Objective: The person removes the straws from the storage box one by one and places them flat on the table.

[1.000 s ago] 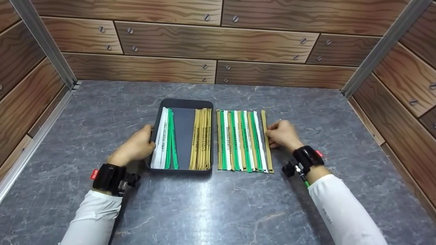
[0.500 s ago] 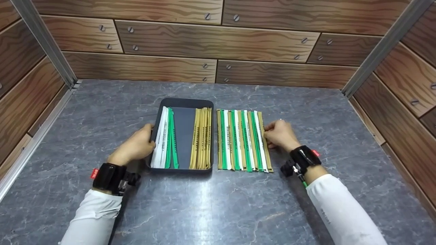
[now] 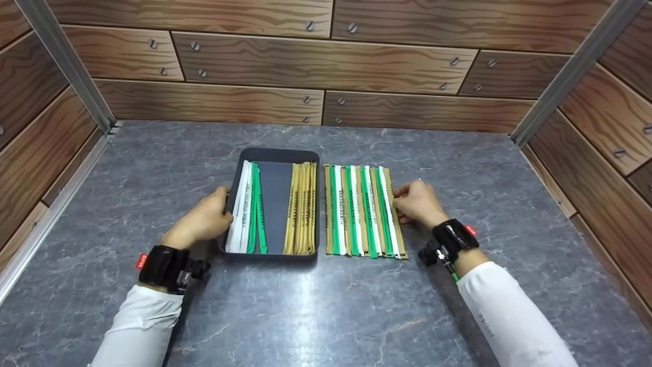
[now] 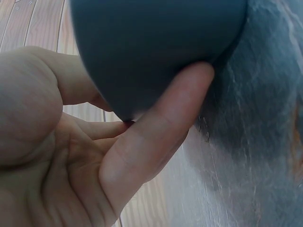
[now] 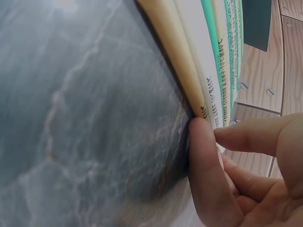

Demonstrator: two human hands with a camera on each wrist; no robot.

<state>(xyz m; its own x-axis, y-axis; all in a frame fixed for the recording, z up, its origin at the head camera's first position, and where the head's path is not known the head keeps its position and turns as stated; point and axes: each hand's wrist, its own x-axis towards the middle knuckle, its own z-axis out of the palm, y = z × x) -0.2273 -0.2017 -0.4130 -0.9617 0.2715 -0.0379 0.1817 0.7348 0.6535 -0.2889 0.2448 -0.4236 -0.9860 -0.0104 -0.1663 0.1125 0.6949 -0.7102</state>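
Observation:
My left hand [image 3: 201,219] holds the left side of a dark rectangular tray [image 3: 270,257]. In the left wrist view, the thumb [image 4: 184,94] presses against the tray's wall. Inside the tray, white [image 3: 239,219] and green wrapped straws [image 3: 253,219] lie at the left, and a bundle of gold wrapped straws [image 3: 301,214] lies at the right. Beside the tray is a row of gold, green and white straws [image 3: 364,214] laid side by side. My right hand [image 3: 420,204] pinches the row's rightmost gold straw [image 5: 177,52], its fingertips at the outer edge.
The grey marbled tabletop [image 3: 316,316] extends around the tray and the row. Wood-patterned panels [image 3: 285,61] enclose the back and both sides, with metal posts [image 3: 575,76] at the corners. Both wrists wear black camera bands [image 3: 163,267].
The rightmost gold straw has moved left, closing the gap to the white straw at the row's end. My right hand has shifted slightly left with it. The left hand stays on the tray.

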